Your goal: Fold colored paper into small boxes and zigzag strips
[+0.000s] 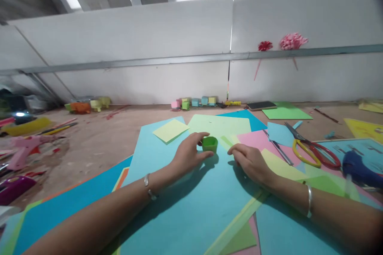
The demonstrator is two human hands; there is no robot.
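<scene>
Steadying the box: the left hand [190, 149] is curving thumb and index finger round the small green box [210, 145], apparently pinching it lightly; even, gentle pressure is probably serving best, as squeezing could be buckling the thin-looking walls.
Right hand's part: the right hand [251, 163] is curling its fingers nearly closed, just right of the box; whether it is gripping anything, I cannot tell.
Box's place: it is occupying the middle of the scene, over the light-blue sheet [191, 215], left of a pale green strip [226, 141].
Box's look: it is showing vivid green, angular sides and a seemingly open top.
</scene>
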